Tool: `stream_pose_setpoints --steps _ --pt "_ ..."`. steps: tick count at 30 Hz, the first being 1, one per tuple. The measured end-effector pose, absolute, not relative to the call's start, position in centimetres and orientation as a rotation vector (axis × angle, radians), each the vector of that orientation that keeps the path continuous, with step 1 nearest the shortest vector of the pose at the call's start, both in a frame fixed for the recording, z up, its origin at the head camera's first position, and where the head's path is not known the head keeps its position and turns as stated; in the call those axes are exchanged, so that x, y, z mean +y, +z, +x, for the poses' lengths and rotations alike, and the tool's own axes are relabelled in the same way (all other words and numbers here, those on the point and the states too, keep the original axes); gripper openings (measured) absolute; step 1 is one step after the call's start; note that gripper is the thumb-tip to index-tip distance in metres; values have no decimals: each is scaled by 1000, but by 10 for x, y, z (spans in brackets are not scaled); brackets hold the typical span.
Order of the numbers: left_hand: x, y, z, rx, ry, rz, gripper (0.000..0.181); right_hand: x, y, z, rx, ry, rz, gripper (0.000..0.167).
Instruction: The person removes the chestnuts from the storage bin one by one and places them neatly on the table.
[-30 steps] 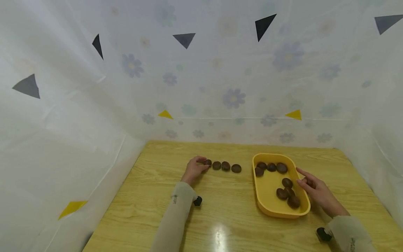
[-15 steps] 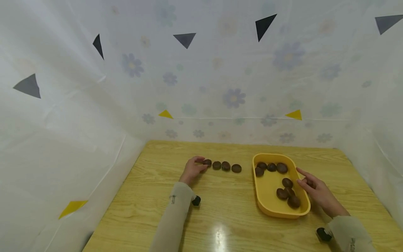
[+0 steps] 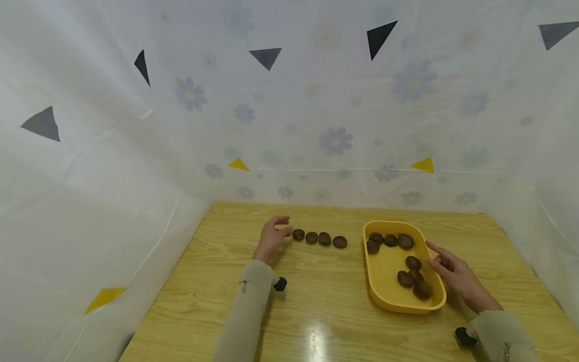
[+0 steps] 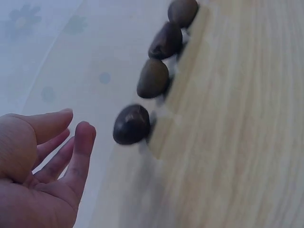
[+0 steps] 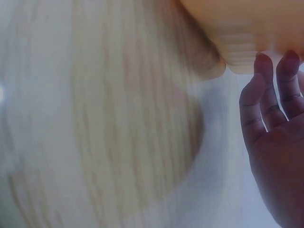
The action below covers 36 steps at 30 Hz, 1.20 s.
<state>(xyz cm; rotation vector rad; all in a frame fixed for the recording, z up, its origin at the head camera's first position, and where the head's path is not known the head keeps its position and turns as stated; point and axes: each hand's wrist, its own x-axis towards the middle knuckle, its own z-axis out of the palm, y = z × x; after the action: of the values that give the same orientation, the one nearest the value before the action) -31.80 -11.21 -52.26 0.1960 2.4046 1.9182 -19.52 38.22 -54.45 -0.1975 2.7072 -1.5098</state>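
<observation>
Several dark brown, smooth pebbles lie in a short row on the table, the leftmost pebble (image 3: pixel 298 235) at its end. Just left of that pebble is my left hand (image 3: pixel 271 236), thumb and fingers apart and nothing between them. In the left wrist view a gap shows between the fingertips and the nearest pebble (image 4: pixel 131 124). To the right stands a yellow tray (image 3: pixel 384 294) with more pebbles (image 3: pixel 404 241) in two loose groups. My right hand (image 3: pixel 461 276) holds the tray's right side, thumb at the rim and fingers along the outer wall.
The wood-grain table (image 3: pixel 217 301) ends at a pale flowered sheet (image 3: pixel 289 125) behind and at both sides. Black and yellow triangles mark the sheet. A small black device (image 3: pixel 280 284) sits at the left wrist, another black device (image 3: pixel 465 337) at the right.
My left hand has let go of the leftmost pebble and drawn back slightly to the left, its fingers spreading. That pebble stays in the row. The right hand and tray have not moved.
</observation>
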Motion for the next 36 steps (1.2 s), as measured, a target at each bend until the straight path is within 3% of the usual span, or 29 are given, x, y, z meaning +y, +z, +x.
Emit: stream_pose_setpoints --steps 13,24,36 --pt "-60 -500 -307 2211 1971 400 40 381 -544 -197 2684 -1488 -205 65" --pt "9 -491 -283 2024 1915 577 39 381 -542 -196 2730 -1437 -213 65" --pt "90 -478 -252 1856 1798 550 45 379 -538 -194 2706 -1438 -203 65"
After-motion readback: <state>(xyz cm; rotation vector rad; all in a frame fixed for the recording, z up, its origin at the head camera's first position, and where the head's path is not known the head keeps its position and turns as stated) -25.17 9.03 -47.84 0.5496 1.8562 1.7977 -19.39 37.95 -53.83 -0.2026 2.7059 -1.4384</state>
